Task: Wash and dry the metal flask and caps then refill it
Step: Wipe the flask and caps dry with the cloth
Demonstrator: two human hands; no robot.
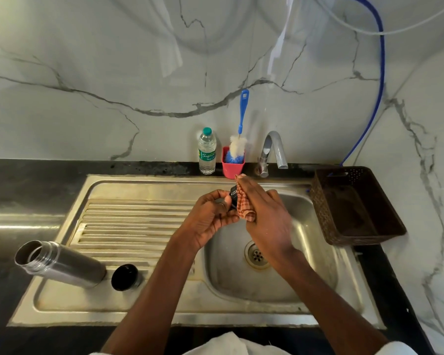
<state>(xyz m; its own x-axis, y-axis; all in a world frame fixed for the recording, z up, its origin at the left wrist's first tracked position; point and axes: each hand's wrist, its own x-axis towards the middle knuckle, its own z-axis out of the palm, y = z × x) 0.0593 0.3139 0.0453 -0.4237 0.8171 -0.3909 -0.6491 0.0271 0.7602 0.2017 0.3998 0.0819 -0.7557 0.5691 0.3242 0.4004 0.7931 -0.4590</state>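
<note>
Over the sink basin, my left hand (212,216) grips a small black cap (233,194). My right hand (264,213) holds an orange checked cloth (244,202) wrapped against that cap. The open metal flask (59,263) stands uncapped on the drainboard at the left, tilted in this view. A second, larger black cap (124,277) sits right beside the flask on the drainboard.
A steel sink (318,290) with its drain (256,254) lies below my hands. Behind stand the tap (273,152), a plastic water bottle (207,155) and a pink cup (232,169) holding a blue bottle brush (240,134). At the right sits a brown basket (356,208).
</note>
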